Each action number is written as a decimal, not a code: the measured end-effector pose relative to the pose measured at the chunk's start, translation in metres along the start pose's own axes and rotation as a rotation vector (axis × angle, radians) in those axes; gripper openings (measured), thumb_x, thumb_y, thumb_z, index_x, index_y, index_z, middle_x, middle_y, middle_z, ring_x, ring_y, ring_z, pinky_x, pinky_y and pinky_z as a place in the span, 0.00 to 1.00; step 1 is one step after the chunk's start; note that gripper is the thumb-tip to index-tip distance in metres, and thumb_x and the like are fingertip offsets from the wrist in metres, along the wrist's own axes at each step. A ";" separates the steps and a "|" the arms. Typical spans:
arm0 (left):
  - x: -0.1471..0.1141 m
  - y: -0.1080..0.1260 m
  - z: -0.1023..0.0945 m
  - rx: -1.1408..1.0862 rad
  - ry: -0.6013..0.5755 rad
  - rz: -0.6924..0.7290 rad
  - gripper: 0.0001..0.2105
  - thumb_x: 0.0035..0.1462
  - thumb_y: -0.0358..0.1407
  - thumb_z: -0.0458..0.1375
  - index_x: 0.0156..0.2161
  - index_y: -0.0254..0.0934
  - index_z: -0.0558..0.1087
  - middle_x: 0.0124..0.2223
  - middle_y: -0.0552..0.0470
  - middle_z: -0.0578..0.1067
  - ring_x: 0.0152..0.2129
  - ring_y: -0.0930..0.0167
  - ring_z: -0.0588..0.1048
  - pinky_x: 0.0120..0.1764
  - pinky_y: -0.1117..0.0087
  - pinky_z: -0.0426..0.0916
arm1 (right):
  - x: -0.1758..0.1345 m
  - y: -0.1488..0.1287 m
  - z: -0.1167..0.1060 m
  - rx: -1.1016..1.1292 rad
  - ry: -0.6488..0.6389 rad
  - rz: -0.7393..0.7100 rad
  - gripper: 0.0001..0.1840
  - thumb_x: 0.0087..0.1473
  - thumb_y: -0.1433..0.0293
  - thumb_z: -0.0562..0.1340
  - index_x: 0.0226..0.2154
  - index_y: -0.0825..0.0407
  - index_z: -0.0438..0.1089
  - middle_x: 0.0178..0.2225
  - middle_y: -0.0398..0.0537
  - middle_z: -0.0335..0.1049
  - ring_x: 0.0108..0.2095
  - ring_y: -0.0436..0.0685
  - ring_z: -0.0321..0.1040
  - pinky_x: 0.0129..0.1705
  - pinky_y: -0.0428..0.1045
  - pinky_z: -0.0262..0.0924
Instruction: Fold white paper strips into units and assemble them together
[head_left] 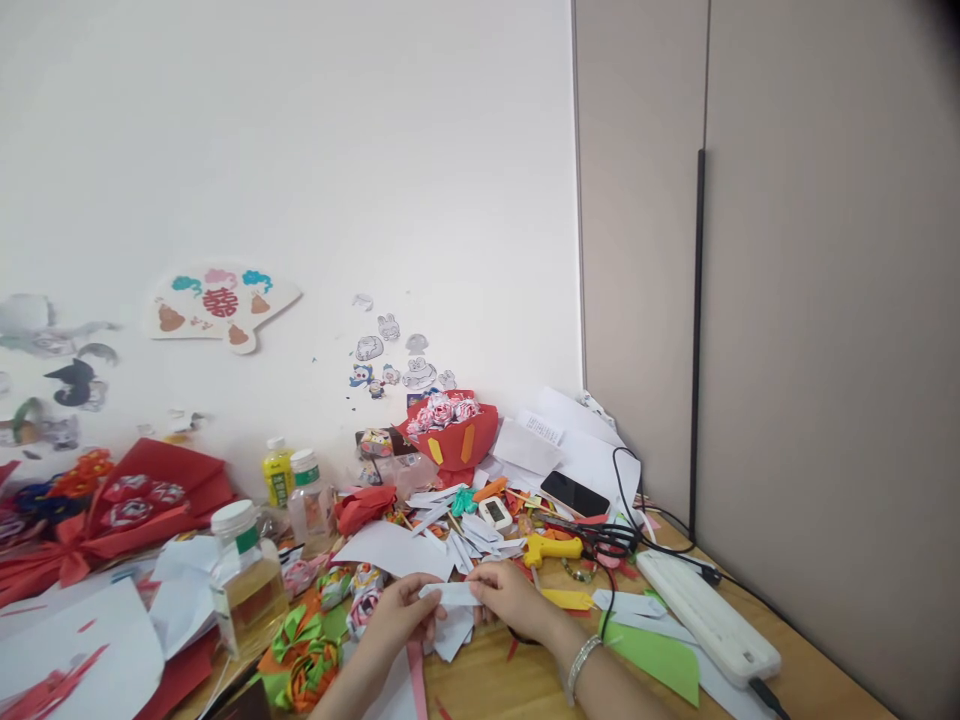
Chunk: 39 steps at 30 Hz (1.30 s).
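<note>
1. Here, two hands work close to the near edge: the left hand (409,606) and the right hand (511,600), whose wrist wears one silver bracelet (583,660).
2. Between them, just above the wooden table (480,690), is one folded white paper strip (451,594). The left thumb and forefinger pinch one end and the right ones the other; its long axis runs nearly level, from 9 to 3 o'clock.
3. Taking the strip as the dial's centre, one green paper sheet (656,655) lies between 3 and 4 o'clock, and one large white-capped bottle of amber liquid (251,600) stands at 9.
4. Farther off come one yellow glue gun (553,550) between 2 and 3, one white digital timer (495,513) at 1, and one black smartphone (574,494) at 2.
5. At 10 stand two more bottles, a white-capped clear bottle (309,500) and a yellow bottle (278,472).
6. At 12, one red-wrapped bouquet (450,445) bears two yellow strips.
7. On the wall, toward half past ten, hangs one paper fan (201,325) with three clouds.
</note>
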<state>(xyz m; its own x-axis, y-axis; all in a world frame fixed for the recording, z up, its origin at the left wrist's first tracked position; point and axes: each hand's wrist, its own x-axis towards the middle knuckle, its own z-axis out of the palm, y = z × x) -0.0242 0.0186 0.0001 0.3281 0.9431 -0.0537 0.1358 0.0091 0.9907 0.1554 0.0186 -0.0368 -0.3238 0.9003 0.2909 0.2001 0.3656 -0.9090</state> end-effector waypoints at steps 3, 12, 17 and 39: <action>-0.003 0.001 0.005 0.022 -0.056 -0.009 0.21 0.34 0.48 0.59 0.31 0.34 0.66 0.17 0.58 0.70 0.09 0.78 0.63 0.15 0.78 0.53 | -0.001 -0.003 0.004 0.034 -0.014 0.040 0.11 0.49 0.64 0.54 0.30 0.54 0.67 0.17 0.39 0.63 0.17 0.47 0.58 0.19 0.41 0.52; -0.017 0.013 0.011 0.005 -0.113 -0.001 0.19 0.37 0.44 0.59 0.35 0.35 0.66 0.17 0.60 0.68 0.10 0.80 0.61 0.16 0.78 0.54 | -0.005 -0.018 0.009 0.098 -0.099 0.075 0.14 0.50 0.61 0.53 0.27 0.55 0.64 0.15 0.38 0.62 0.15 0.46 0.58 0.18 0.41 0.51; -0.019 0.018 0.012 0.100 -0.071 0.093 0.20 0.33 0.45 0.62 0.33 0.34 0.69 0.18 0.59 0.67 0.13 0.78 0.62 0.19 0.77 0.56 | -0.006 -0.024 0.007 0.084 -0.065 0.082 0.15 0.51 0.59 0.52 0.28 0.54 0.64 0.15 0.37 0.60 0.15 0.46 0.56 0.18 0.41 0.48; -0.009 0.012 0.009 0.181 0.055 0.177 0.17 0.34 0.47 0.60 0.24 0.33 0.71 0.21 0.53 0.72 0.19 0.72 0.70 0.24 0.73 0.65 | -0.002 -0.014 0.011 -0.026 0.041 -0.038 0.08 0.45 0.66 0.58 0.27 0.54 0.69 0.25 0.43 0.68 0.27 0.50 0.62 0.29 0.43 0.55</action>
<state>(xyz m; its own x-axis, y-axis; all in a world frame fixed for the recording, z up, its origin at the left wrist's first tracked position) -0.0170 0.0071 0.0116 0.3111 0.9414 0.1302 0.2472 -0.2125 0.9454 0.1433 0.0093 -0.0274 -0.2936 0.8945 0.3371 0.2124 0.4049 -0.8893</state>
